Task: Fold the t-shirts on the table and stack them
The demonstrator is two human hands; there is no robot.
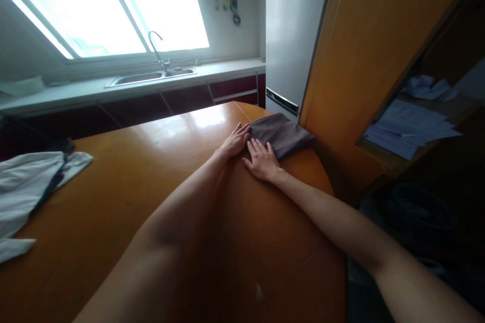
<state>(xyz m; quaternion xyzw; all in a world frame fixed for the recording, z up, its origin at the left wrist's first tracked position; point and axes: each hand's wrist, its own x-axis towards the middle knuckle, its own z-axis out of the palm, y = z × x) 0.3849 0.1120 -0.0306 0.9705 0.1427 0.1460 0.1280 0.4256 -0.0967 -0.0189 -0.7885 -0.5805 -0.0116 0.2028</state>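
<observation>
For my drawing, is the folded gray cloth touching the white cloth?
Apart. The head view shows wooden tabletop between the folded gray cloth and white cloth.

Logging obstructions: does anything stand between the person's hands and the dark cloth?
Nothing visible does: the left hand and right hand lie at the left edge of the dark cloth. The white cloth lies apart, at the left of the table.

Table [151,176] looks glossy wood, grey cloth [283,133] matt and smooth, tap [164,66] and sink [139,78] shiny metal, sheets [413,125] matt paper.
</observation>
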